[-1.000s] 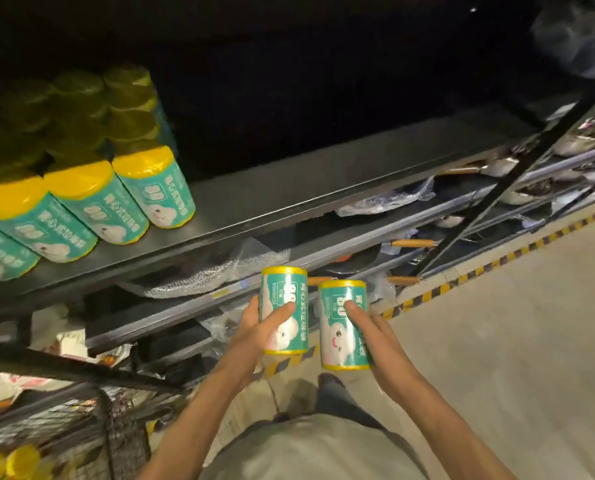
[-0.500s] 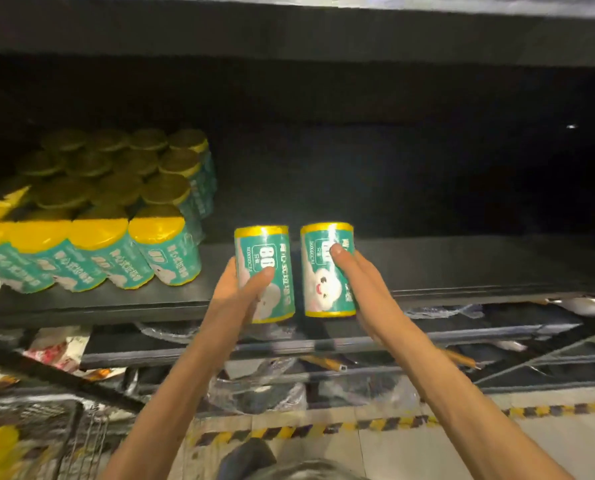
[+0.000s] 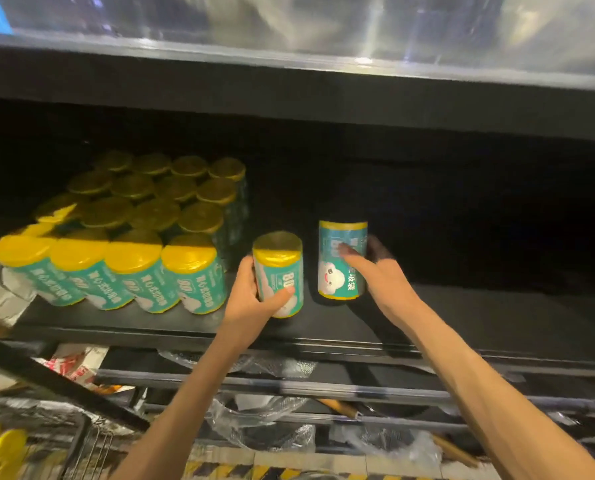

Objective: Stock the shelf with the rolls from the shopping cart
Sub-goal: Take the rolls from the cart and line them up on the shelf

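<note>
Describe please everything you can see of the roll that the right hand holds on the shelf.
The roll in the right hand is a short cylinder in a glossy teal wrapper with yellow bands at top and bottom, a white cartoon cloud face and white print. It stands about upright over the dark shelf, right of the roll in the left hand and apart from it. The right hand grips it from the right side, one finger across its front. Whether its base touches the shelf cannot be told.

Your right hand [image 3: 375, 275] has its fingertips lost in shadow behind the roll [image 3: 341, 261]. The back of the shelf [image 3: 462, 306] is black; you cannot tell what stands there. The top strip is blurred, perhaps wrapped goods. The cart [image 3: 92, 445] is cut off at the bottom left edge.
</note>
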